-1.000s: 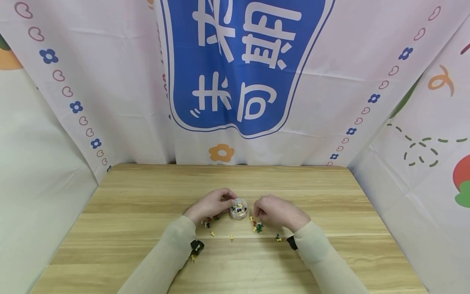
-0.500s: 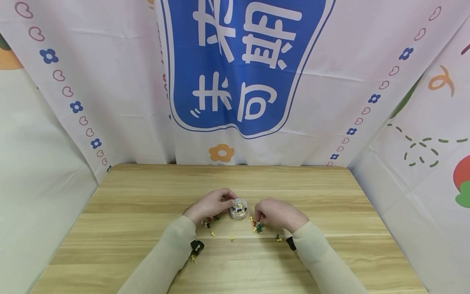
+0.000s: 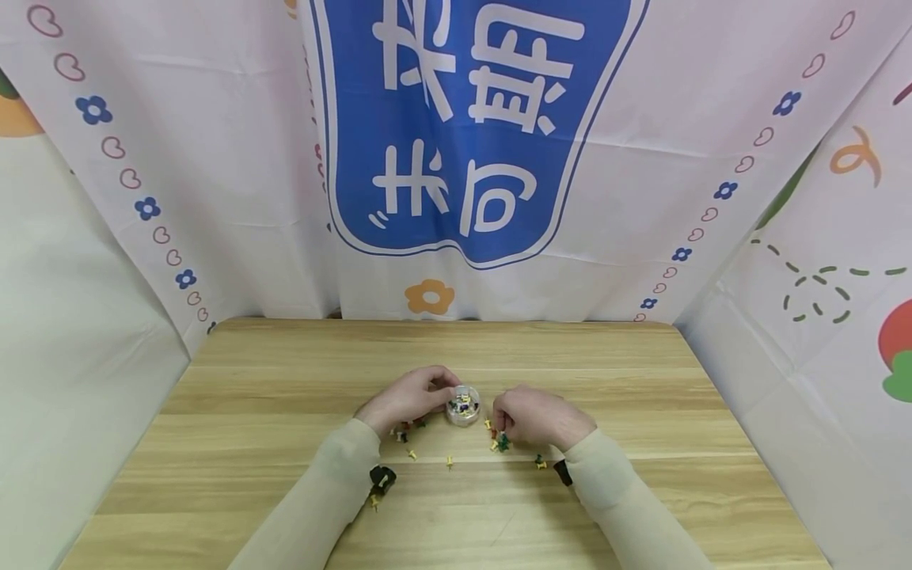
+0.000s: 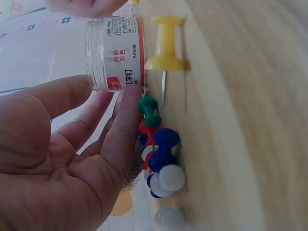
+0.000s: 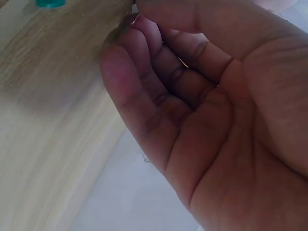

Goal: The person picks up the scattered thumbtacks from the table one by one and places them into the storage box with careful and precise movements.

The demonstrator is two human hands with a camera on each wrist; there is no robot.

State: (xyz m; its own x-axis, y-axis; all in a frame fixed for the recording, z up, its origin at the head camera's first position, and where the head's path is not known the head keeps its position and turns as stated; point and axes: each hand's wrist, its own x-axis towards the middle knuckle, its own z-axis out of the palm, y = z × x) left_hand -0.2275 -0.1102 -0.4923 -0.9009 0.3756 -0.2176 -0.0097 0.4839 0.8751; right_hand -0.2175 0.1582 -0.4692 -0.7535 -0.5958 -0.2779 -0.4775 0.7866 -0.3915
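Note:
A small clear round jar (image 3: 464, 407) with several coloured push pins inside stands uncovered on the table. My left hand (image 3: 409, 396) holds it from the left, thumb and fingers about its side. In the left wrist view the jar (image 4: 115, 55) shows a red-and-white printed label. To its right, my right hand (image 3: 540, 413) has its fingers curled and pointing down at a small group of yellow, red and green push pins (image 3: 503, 443). The right wrist view shows the curled fingers (image 5: 127, 82), but whatever lies between thumb and index tip is hidden.
Below my left hand lies a cluster of red, white, blue and green push pins (image 3: 402, 436). Single yellow push pins (image 3: 450, 461) are scattered nearer the front, and a yellow and a green one (image 3: 541, 463) lie by my right wrist. A curtain (image 3: 285, 237) hangs behind the table (image 3: 456, 522).
My right hand has moved slightly down and settled at the pins right of the jar. The left hand and the jar stay where they were.

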